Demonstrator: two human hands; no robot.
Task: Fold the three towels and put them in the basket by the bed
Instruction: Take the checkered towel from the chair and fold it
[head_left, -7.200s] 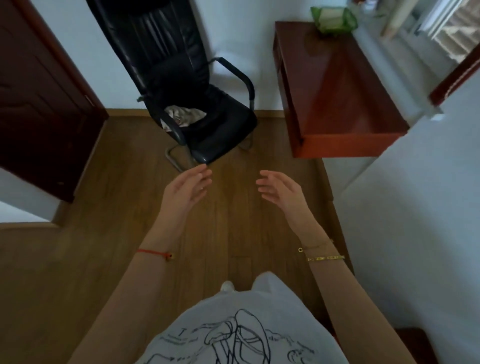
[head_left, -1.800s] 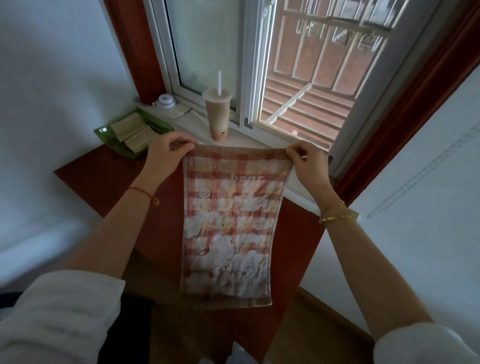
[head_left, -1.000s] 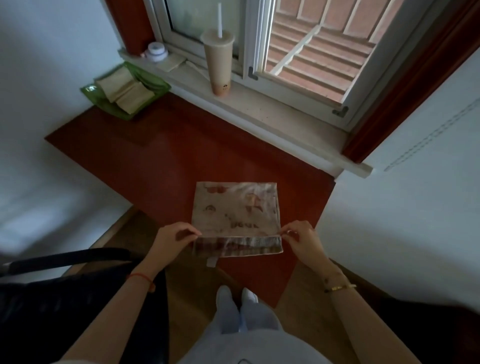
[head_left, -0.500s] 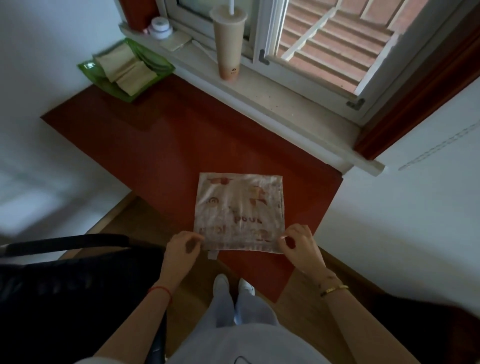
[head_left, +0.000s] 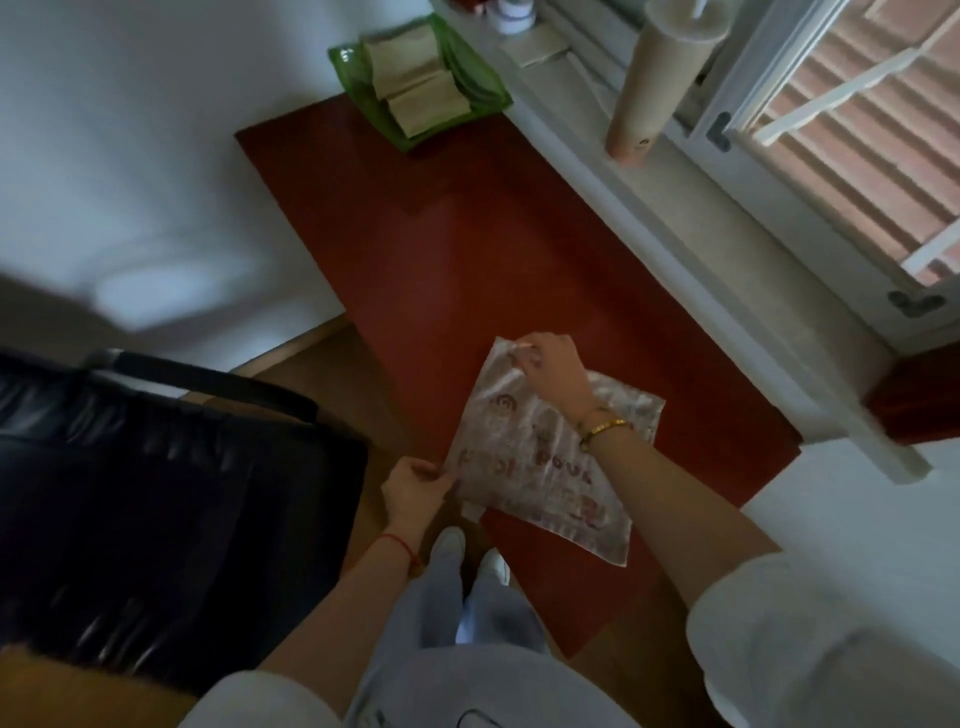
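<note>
Fingers (head_left: 522, 354) of the right hand (head_left: 551, 370) curl in a narrow pinch on the far left corner of the pink-and-white towel (head_left: 524, 467), with the forearm crossing above the cloth. The left hand (head_left: 413, 488) pinches the near left corner, at the edge of the red-brown desk (head_left: 467, 249). Between the 2 hands the towel lies flat on the desk's near end. A green tray (head_left: 349, 65) sits at the far end.
</note>
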